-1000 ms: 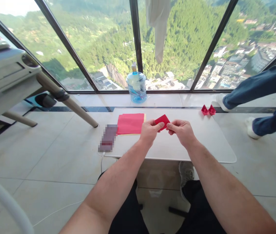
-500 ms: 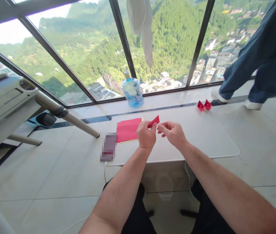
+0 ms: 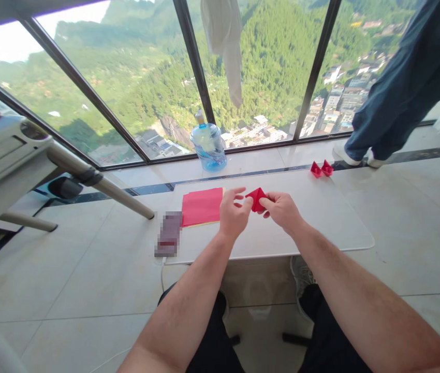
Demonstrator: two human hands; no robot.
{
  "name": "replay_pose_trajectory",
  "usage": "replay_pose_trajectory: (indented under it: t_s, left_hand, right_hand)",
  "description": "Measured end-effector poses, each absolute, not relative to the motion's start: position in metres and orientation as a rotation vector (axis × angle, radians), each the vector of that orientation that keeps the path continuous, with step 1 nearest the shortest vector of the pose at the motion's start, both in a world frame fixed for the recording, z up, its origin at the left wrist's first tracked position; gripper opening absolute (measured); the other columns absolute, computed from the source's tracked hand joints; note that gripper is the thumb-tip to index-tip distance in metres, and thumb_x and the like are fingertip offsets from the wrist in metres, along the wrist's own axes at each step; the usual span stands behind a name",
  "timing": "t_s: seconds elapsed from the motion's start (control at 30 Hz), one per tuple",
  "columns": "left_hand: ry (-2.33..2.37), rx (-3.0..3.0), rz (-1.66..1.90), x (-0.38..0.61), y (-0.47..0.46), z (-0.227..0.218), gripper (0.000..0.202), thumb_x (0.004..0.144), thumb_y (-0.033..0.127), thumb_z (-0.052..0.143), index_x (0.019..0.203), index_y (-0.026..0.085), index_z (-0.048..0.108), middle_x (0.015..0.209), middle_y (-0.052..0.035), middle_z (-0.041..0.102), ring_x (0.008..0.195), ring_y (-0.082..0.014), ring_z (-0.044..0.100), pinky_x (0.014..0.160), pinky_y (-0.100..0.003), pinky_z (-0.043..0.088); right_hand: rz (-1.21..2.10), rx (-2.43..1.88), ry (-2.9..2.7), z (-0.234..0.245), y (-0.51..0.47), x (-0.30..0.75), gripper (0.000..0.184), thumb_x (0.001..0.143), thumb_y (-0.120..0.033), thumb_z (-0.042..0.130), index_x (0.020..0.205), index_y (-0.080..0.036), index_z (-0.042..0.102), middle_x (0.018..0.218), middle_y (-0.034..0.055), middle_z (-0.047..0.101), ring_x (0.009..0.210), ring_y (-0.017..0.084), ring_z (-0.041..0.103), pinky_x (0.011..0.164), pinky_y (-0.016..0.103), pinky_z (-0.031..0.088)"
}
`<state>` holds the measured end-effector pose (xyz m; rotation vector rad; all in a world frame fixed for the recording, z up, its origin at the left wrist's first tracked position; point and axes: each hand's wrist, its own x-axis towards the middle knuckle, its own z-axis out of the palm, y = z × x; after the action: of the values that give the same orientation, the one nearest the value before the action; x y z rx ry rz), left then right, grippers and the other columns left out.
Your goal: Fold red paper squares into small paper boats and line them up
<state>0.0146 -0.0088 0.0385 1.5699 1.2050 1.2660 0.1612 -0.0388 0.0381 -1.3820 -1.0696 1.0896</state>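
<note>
A small folded red paper triangle (image 3: 256,198) is held over the middle of the low white rectangular table (image 3: 321,223), between the two hands. The right hand (image 3: 282,210) pinches the triangle's right corner between thumb and forefinger, with the other fingers curled under. The left hand (image 3: 234,215) sits just left of the triangle with its fingers loosely spread. Its thumb and forefinger tips reach the paper's left edge, but whether they grip it cannot be told. The triangle thus lies at the fingertips of both hands, ahead of the knuckles.

Towards the table's far left lies a flat stack of red paper sheets (image 3: 202,206), just beside the left hand. At the near left corner rests a blurred dark flat object (image 3: 169,234). Two small red folded paper figures (image 3: 321,169) stand touching each other at the far right corner. Beyond the far edge, on the floor by the window, stands a clear blue water jug (image 3: 208,147). Another person's legs in dark blue trousers (image 3: 394,98) stand past the far right corner
</note>
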Motion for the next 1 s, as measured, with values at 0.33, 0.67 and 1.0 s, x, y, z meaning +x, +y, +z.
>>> replay_pose_trajectory:
  t_s: [0.33, 0.67, 1.0]
  left_hand:
    - [0.971, 1.215, 0.926, 0.006, -0.005, 0.043, 0.016, 0.067, 0.021, 0.074, 0.076, 0.015, 0.062, 0.060, -0.0030, 0.068, 0.055, -0.0133, 0.062, 0.055, -0.025, 0.047]
    - [0.987, 1.087, 0.984, 0.006, -0.006, 0.051, 0.014, 0.062, 0.017, 0.069, 0.076, 0.013, 0.068, 0.060, -0.0044, 0.069, 0.053, -0.0139, 0.063, 0.056, -0.027, 0.052]
    - [0.960, 1.006, 1.042, 0.008, -0.009, 0.051, 0.017, 0.059, 0.019, 0.071, 0.074, 0.015, 0.064, 0.056, -0.0001, 0.066, 0.053, -0.0141, 0.063, 0.052, -0.024, 0.049]
  right_hand:
    - [1.116, -1.315, -1.210, 0.042, -0.043, 0.162, 0.020, 0.077, -0.036, 0.072, 0.076, -0.017, 0.070, 0.056, 0.0001, 0.064, 0.049, 0.012, 0.056, 0.046, 0.024, 0.045]
    - [1.212, -1.208, -1.197, 0.044, -0.043, 0.172, 0.028, 0.075, -0.041, 0.077, 0.087, -0.017, 0.076, 0.065, 0.0024, 0.070, 0.049, 0.013, 0.060, 0.046, 0.025, 0.050]
    - [1.192, -1.083, -1.128, 0.039, -0.040, 0.171, 0.019, 0.073, -0.032, 0.080, 0.088, -0.020, 0.080, 0.063, 0.0010, 0.071, 0.049, 0.012, 0.058, 0.048, 0.026, 0.050]
